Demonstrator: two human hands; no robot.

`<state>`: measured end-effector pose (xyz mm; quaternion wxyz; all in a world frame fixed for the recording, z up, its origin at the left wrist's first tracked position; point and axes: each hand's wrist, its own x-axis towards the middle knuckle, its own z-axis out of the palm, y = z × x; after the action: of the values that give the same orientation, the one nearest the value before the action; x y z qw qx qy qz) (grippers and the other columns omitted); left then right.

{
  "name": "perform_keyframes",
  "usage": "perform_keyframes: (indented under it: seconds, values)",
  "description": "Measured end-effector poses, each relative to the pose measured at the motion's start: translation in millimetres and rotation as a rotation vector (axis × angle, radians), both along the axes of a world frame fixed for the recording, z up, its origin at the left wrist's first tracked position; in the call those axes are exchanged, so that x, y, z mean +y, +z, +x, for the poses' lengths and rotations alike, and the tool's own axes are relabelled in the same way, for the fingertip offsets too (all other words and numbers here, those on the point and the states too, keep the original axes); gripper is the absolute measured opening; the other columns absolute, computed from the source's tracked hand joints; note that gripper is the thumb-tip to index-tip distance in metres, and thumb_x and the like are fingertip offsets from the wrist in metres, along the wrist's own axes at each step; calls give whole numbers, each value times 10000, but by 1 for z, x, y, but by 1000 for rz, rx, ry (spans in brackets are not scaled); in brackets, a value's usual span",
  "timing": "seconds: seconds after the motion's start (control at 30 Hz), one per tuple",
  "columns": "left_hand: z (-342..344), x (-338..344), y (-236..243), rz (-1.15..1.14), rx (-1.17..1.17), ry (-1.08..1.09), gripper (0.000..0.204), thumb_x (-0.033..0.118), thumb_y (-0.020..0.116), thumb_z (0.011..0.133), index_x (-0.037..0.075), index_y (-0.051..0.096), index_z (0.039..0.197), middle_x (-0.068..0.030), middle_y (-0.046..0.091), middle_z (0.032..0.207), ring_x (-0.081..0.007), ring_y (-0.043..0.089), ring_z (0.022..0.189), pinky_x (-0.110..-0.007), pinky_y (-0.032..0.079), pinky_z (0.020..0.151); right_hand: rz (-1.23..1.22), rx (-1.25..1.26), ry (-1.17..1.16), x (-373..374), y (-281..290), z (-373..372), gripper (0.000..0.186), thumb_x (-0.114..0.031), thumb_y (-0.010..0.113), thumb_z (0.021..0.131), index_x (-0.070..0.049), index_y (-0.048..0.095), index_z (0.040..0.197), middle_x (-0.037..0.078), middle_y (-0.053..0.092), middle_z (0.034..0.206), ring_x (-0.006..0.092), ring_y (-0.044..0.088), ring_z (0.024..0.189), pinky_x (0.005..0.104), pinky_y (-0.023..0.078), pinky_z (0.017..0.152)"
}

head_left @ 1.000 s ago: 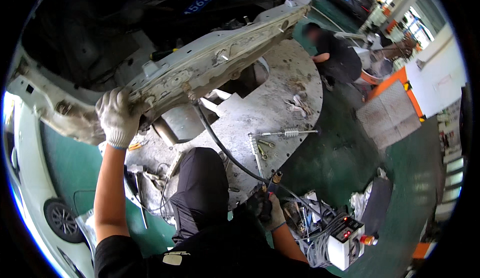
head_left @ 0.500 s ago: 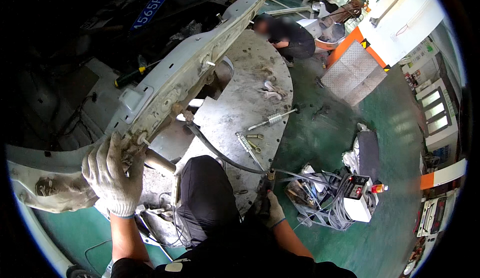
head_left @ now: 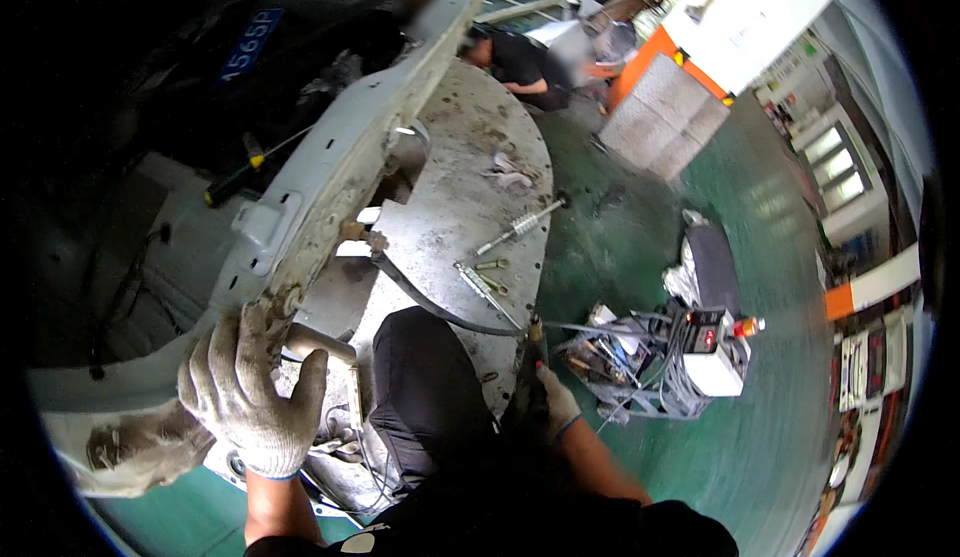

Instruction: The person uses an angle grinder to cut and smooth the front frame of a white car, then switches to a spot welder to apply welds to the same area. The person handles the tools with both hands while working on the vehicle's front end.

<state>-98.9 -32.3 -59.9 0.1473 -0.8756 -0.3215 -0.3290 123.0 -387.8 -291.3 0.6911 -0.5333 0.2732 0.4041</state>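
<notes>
My left hand (head_left: 255, 387), in a white knit glove, rests against the lower edge of a bare, pale car body panel (head_left: 340, 157). Its fingers are stretched out and the thumb stands apart, with nothing held. Just beside the thumb, a grey cylinder (head_left: 320, 343) sits under the panel edge. My right hand (head_left: 558, 399), also gloved, closes round a dark tool (head_left: 522, 392) with a brass-coloured front end; my clothing partly hides the tool. A thick black cable (head_left: 430, 309) curves between the tool's front and a metal clamp (head_left: 374, 238) at the panel.
A grey metal platform (head_left: 450, 177) carries spring-wrapped rods (head_left: 522, 229), small brass-coloured parts (head_left: 492, 283) and rags (head_left: 512, 171). At right stands a tool cart (head_left: 640, 397) with cables and a control box (head_left: 712, 337). Another person (head_left: 525, 67) crouches beyond, near an orange-and-white post (head_left: 770, 17).
My left thumb has spread away from the panel, and the hand's palm lies more open. The view has shifted slightly to the right. My right hand keeps hold of the dark tool.
</notes>
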Motion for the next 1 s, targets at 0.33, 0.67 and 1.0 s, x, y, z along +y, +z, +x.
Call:
perform_keyframes:
  seconds: [0.33, 0.67, 1.0]
  values:
    - [-14, 2, -1, 1, 136, -61, 849, 718, 621, 922, 116, 519, 1513, -171, 591, 1445, -396, 576, 1284, -573, 406, 1090, -2, -435, -76, -6, 92, 75, 222, -267, 713, 978, -61, 678, 1054, 36, 672, 849, 174, 645, 682, 343, 533, 598]
    - [-18, 6, -2, -9, 163, -131, 860, 745, 590, 928, 139, 506, 1531, -184, 573, 1466, -409, 565, 1294, -587, 396, 1094, -23, -536, -148, 3, 148, 88, 204, -300, 726, 944, -115, 667, 1006, 42, 662, 822, 177, 619, 648, 353, 493, 538]
    - [-13, 4, 4, 18, 177, -98, 826, 712, 651, 899, 152, 556, 1499, -150, 584, 1469, -394, 583, 1269, -571, 412, 1086, 80, -500, -377, -65, 163, 179, 260, -279, 781, 902, -94, 625, 997, 43, 670, 786, 165, 645, 608, 303, 558, 533]
